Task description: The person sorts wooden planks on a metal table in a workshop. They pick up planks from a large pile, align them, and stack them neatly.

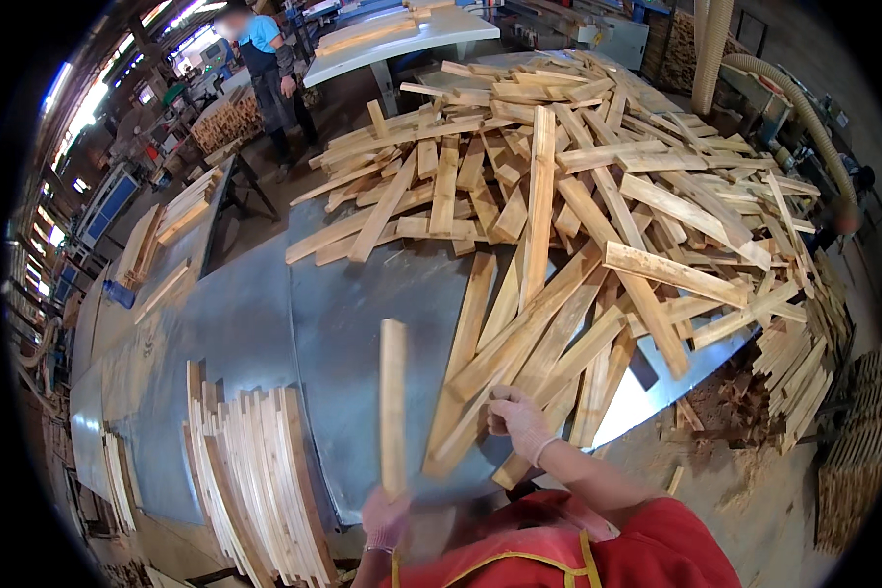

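A wooden board (392, 407) stands out from my left hand (387, 514), whose gloved fingers are wrapped round its near end. The board points away from me over the metal table. Curled up, my right hand (521, 423), also gloved, is over the near ends of several loose boards (475, 377). Whether anything is in its fingers is hidden. Beyond the hands lies a large heap of wooden boards (539, 186), crossed at many angles.
The metal-topped table (363, 304) spreads under the heap. A row of stacked wooden strips (265, 470) lies left of my left hand. A co-worker (265, 73) stands at the far left beside a white table (402, 44). A hose (804, 108) hangs at the far right.
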Motion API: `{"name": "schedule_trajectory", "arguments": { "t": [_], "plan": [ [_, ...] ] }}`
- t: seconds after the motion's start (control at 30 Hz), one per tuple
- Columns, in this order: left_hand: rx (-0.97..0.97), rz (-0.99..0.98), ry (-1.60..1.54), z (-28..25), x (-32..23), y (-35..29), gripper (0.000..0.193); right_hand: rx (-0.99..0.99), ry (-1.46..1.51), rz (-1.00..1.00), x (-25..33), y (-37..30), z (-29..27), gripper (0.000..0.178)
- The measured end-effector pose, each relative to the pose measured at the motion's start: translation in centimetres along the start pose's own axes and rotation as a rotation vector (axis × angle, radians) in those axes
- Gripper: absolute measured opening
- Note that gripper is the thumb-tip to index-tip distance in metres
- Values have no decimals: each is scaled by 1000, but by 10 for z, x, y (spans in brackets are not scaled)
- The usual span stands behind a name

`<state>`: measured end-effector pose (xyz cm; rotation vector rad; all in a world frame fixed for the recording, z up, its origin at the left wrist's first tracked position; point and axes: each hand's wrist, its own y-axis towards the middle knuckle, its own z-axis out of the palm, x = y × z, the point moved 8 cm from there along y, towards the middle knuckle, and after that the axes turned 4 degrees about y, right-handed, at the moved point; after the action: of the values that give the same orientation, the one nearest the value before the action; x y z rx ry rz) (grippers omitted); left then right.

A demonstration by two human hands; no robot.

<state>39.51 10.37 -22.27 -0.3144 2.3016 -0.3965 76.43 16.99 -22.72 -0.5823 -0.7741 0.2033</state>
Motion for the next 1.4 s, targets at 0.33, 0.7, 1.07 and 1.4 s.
{"name": "schedule_trajectory", "arguments": {
  "t": [0.33,0.7,1.07,1.4],
  "plan": [
    [-685,140,904,-137,176,-50,53,-182,-231,-122,-36,-101,-35,34],
    [-217,701,555,7,-150,33,79,-869,-1296,-668,307,-114,-185,56],
    [146,534,680,143,-275,83,68,-667,-2109,-456,407,17,-220,65],
    [-31,259,708,0,-37,-16,59,232,-1416,-416,237,3,7,47]
  ]
}}
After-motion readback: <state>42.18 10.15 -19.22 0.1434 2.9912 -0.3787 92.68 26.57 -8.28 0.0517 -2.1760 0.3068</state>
